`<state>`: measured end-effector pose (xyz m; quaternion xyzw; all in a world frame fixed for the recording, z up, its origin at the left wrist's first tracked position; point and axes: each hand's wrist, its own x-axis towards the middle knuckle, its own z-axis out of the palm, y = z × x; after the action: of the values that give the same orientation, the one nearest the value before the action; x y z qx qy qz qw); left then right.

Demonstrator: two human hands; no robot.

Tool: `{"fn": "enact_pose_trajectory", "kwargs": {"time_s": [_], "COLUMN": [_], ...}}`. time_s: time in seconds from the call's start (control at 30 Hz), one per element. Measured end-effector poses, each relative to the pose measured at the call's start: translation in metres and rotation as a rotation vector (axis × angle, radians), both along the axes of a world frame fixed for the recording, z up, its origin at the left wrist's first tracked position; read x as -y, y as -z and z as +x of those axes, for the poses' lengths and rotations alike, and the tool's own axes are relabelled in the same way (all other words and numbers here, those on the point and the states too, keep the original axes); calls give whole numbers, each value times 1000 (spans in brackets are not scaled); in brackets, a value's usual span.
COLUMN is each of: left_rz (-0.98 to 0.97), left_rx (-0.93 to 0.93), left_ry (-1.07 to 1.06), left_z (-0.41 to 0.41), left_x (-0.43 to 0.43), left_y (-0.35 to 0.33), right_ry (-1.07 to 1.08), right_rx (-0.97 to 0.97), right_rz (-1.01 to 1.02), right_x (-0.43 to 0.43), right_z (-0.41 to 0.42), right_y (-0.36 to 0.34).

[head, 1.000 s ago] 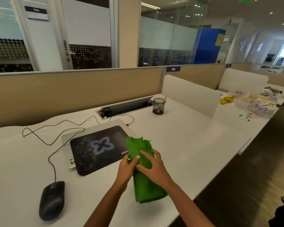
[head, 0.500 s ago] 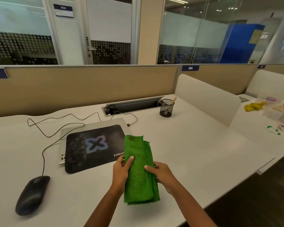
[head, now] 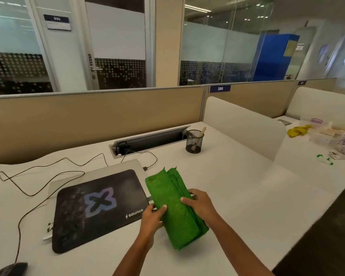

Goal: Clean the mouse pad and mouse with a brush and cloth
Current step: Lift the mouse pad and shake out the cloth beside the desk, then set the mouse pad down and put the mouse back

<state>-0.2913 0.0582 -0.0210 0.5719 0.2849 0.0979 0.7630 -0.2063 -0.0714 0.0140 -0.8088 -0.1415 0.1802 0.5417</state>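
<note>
A folded green cloth point(head: 174, 210) is held over the white desk point(head: 237, 196) just right of the mouse pad. My left hand point(head: 152, 217) grips its left edge and my right hand point(head: 199, 203) grips its right side. The black mouse pad point(head: 96, 208), printed with a pale X, lies on a closed silver laptop point(head: 100, 173). Only the top of the black wired mouse point(head: 10, 269) shows at the bottom left corner. A wooden brush handle point(head: 201, 132) sticks out of a black mesh cup point(head: 194, 141) at the back of the desk.
The mouse cable point(head: 38, 184) loops across the desk's left side to a cable tray point(head: 147, 139) by the beige partition. A white divider point(head: 245, 126) stands to the right; beyond it lie a yellow cloth point(head: 298, 131) and clutter. The desk edge drops off on the right.
The view has swung left and up, so the mouse has slid to the bottom corner. Both hands keep hold of the green cloth, now tilted a little more to the right.
</note>
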Motion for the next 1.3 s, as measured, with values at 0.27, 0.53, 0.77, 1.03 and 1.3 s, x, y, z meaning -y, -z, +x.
{"fn": "enact_pose_trajectory", "kwargs": {"time_s": [0.27, 0.53, 0.77, 1.03, 1.3], "left_rz": [60, 161, 148, 315, 529], "left_rx": [36, -31, -123, -220, -266], "left_ry": [28, -19, -15, -6, 19], "left_z": [71, 178, 253, 291, 290], "left_x": [13, 43, 66, 77, 78], "left_y": [-16, -17, 0, 9, 9], "right_ry": [85, 98, 65, 16, -7], "right_rx": [-13, 2, 52, 74, 202], "right_rz": [-14, -74, -226, -317, -510], "right_x": [13, 40, 53, 55, 55], "right_z": [75, 180, 258, 296, 295], "right_y": [-10, -1, 15, 36, 43]}}
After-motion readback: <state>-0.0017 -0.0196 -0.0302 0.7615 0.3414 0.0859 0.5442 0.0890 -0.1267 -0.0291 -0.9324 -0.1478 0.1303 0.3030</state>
